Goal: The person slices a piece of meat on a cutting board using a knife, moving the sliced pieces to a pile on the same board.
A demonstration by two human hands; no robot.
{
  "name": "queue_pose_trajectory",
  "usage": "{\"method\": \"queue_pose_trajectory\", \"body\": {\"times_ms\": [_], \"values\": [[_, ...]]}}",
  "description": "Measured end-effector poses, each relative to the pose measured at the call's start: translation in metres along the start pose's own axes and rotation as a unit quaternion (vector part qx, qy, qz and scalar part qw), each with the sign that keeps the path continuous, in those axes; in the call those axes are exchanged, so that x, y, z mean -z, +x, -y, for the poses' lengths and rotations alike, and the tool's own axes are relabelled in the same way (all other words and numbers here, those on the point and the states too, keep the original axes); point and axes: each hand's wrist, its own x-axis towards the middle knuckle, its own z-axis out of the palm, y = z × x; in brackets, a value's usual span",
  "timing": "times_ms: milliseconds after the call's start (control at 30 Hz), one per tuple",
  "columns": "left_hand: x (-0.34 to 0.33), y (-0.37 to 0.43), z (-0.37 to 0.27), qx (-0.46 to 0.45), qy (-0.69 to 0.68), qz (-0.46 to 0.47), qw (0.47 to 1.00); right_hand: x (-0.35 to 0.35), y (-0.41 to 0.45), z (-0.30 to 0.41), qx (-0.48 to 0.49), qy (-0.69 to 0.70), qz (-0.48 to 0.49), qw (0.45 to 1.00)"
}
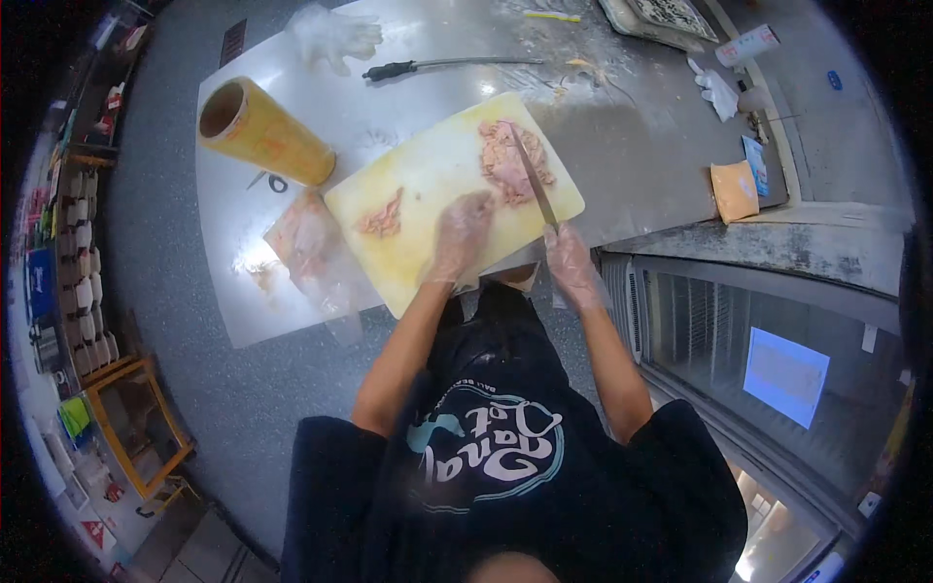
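My right hand (574,262), in a clear plastic glove, grips a long knife (536,178); its handle is hidden in the fist. The blade lies across a heap of chopped pale pink raw meat (503,164). That heap spreads over the far right part of a yellowed white cutting board (426,171). My left hand (463,229), gloved alike, is over the board's near middle, left of the heap. Its fingers are blurred, and I see nothing held in them. A smaller pile of meat strips (381,217) sits on the board's left part.
Left of the board lie a meat-smeared plastic bag (310,244), a large yellow film roll (270,135) and scissors (275,182). Beyond it are a sharpening steel (452,65) and loose gloves (335,36) on the steel table (619,167). A glass-door cabinet (700,321) stands at right.
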Motion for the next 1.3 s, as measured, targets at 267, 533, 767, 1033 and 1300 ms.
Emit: {"method": "queue_pose_trajectory", "body": {"times_ms": [267, 533, 767, 1033, 1300], "values": [[0.092, 0.006, 0.056, -0.120, 0.351, -0.156, 0.916, 0.014, -0.022, 0.018, -0.092, 0.094, 0.032, 0.991], [0.103, 0.002, 0.058, 0.090, 0.431, -0.067, 0.896, -0.022, 0.000, -0.016, 0.021, -0.046, 0.063, 0.997], [0.121, 0.001, 0.010, 0.259, 0.075, -0.075, 0.960, 0.019, 0.011, -0.008, -0.128, 0.059, 0.128, 0.982], [0.051, 0.002, 0.016, 0.257, -0.276, -0.105, 0.920, 0.037, -0.005, 0.010, -0.140, 0.017, 0.121, 0.983], [0.064, -0.048, 0.023, 0.256, 0.035, 0.002, 0.966, -0.017, -0.040, 0.040, 0.008, 0.095, 0.162, 0.982]]}}
